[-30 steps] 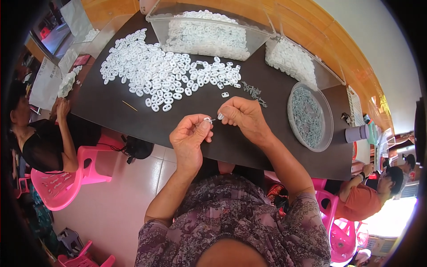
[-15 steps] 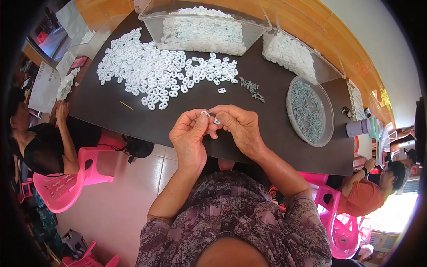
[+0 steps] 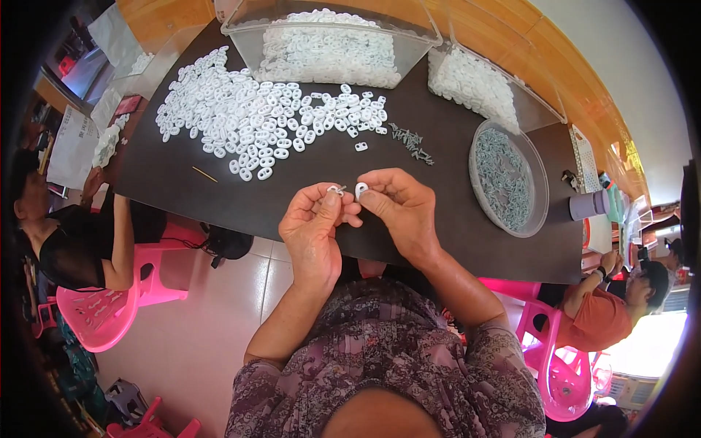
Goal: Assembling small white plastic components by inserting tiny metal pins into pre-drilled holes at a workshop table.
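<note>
My left hand pinches a small white plastic piece between thumb and fingers, with what looks like a grey screw poking out of it. Close beside it, my right hand grips a white oval piece with holes, held upright by thumb and forefinger. The two pieces are apart. Both hands hover over the near edge of the dark table. Beyond them spreads a heap of white two-hole ovals. One rectangular white piece lies alone near a small pile of grey screws.
Clear bins of white pieces stand at the back. At right are a round tub of screws and a purple cup. A thin wooden stick lies left. Other people sit at left and right.
My right hand has drawn away to the right from my left, bringing the white oval into plain view. My left hand keeps its pinch, nearly in place.
</note>
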Demonstrator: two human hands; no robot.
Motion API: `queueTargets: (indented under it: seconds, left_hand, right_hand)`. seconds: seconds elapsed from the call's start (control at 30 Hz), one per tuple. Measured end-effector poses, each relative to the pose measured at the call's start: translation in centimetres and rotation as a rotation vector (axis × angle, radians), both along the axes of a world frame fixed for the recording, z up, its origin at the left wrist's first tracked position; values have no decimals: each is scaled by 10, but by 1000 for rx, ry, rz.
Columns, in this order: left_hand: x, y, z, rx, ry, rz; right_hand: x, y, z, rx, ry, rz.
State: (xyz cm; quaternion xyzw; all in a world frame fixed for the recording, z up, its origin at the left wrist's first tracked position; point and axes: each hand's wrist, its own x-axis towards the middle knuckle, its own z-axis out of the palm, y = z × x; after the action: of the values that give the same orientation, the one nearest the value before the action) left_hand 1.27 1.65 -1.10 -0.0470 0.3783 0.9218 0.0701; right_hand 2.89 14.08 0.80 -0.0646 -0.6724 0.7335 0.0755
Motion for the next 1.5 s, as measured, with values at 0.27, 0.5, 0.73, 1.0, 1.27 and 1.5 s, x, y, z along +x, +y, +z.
queueTargets:
  seconds: [0.27, 0.5, 0.73, 1.0, 1.27, 1.5]
  left_hand:
    - [6, -1, 4, -197, 158, 11]
    - [10, -3, 8, -264, 140, -52]
    - [10, -3, 8, -272, 126, -63]
    - [11, -2, 5, -311, 176, -42]
    - [13, -1, 1, -355, 253, -4]
    - [11, 1, 1, -332, 268, -12]
  right_hand:
    - [-2, 13, 3, -82, -38, 33]
    - [-4, 13, 7, -91, 4, 50]
    - [-4, 9, 8, -34, 20, 45]
    - [-1, 6, 7, 51, 76, 59]
    - [1, 6, 5, 211, 124, 30]
    - [3, 3, 6, 218, 152, 38]
